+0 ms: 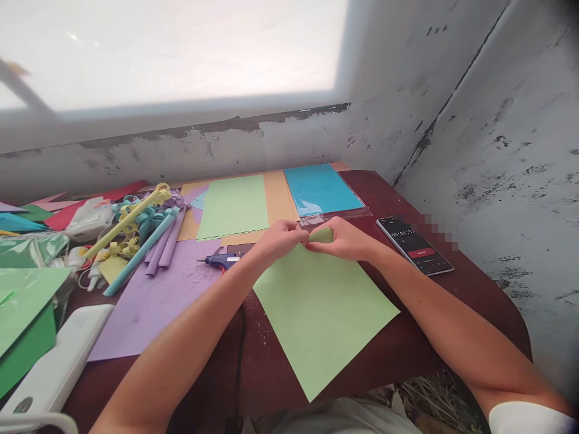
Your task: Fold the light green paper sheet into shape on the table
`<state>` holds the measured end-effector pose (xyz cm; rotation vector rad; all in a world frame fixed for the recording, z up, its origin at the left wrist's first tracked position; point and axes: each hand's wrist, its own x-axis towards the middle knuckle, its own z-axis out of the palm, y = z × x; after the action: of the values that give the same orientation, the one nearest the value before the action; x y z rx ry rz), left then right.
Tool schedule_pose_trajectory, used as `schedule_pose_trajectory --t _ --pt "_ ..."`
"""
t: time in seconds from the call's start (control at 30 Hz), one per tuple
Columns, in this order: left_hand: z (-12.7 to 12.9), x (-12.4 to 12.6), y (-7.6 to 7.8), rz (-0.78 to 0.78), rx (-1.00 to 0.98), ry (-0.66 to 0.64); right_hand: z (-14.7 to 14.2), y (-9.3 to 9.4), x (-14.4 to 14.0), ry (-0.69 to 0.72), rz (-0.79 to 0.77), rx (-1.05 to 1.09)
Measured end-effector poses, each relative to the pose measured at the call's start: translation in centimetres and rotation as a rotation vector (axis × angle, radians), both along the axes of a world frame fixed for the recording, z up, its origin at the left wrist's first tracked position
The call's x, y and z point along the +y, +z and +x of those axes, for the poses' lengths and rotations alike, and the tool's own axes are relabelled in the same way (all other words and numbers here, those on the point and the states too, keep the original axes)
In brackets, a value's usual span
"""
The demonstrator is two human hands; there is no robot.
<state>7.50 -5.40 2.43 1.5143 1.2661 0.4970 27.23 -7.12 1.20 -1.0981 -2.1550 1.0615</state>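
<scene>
A light green paper sheet (319,310) lies on the dark red table (420,337), one corner hanging over the near edge. My left hand (278,238) and my right hand (346,238) meet at its far corner, both pinching the paper, which curls up into a small roll between my fingers. A blue glue gun (221,260) lies just left of my left hand.
A phone (414,244) showing a timer lies to the right. Blue paper in plastic (319,190), green (233,205) and orange sheets lie behind; a purple sheet (149,301), rolled paper tubes (149,244), a white box (54,367) and green paper sit left. Walls close in behind and right.
</scene>
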Motion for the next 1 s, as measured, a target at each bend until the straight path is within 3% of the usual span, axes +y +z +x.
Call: schedule_pose_trajectory --t 0.27,0.5,0.73,1.0 --pt "-0.04 -0.05 -0.44 0.058 0.019 0.034 -0.48 -0.38 -0.05 0.032 0.008 0.052" --pt "-0.39 0.42 -0.33 0.080 0.054 0.034 -0.01 -0.20 0.25 -0.036 0.066 0.045" --pt "-0.34 0.31 -0.35 0.068 0.047 -0.029 0.06 0.19 0.00 -0.026 -0.005 0.010" --pt "-0.39 0.59 -0.67 0.092 0.029 0.010 -0.13 -0.38 0.31 -0.036 0.073 0.057"
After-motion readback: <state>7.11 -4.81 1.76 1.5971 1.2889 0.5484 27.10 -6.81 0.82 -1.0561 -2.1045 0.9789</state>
